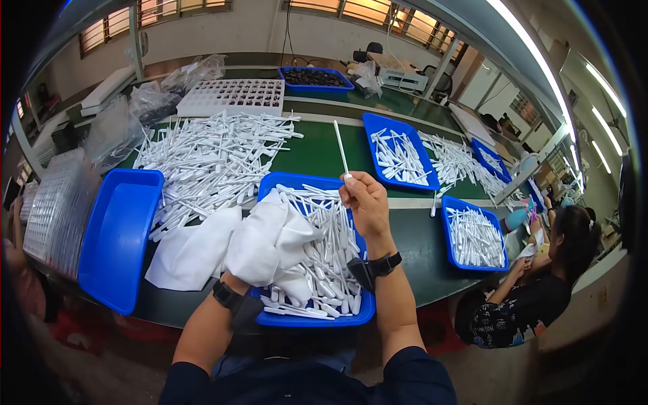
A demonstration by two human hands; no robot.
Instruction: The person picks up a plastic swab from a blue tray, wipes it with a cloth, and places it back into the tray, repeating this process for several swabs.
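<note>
My right hand (365, 201) is closed in a pinch around the thicker lower end of a slim white plastic stick (341, 147), which stands nearly upright. A white cloth (260, 239) covers my left hand, hiding its fingers; the cloth is bunched up around the hand. Both hands are over a blue tray (370, 312) full of similar white sticks (329, 270), each thin at one end and thicker at the other. Another white cloth (192, 253) lies flat on the table, left of this tray.
A large pile of white sticks (209, 162) covers the bench behind the cloths. At left stand a bare blue tray (121, 236) and stacked clear plastic trays (57, 202). More filled blue trays (432, 177) lie at right, near a seated co-worker (533, 297).
</note>
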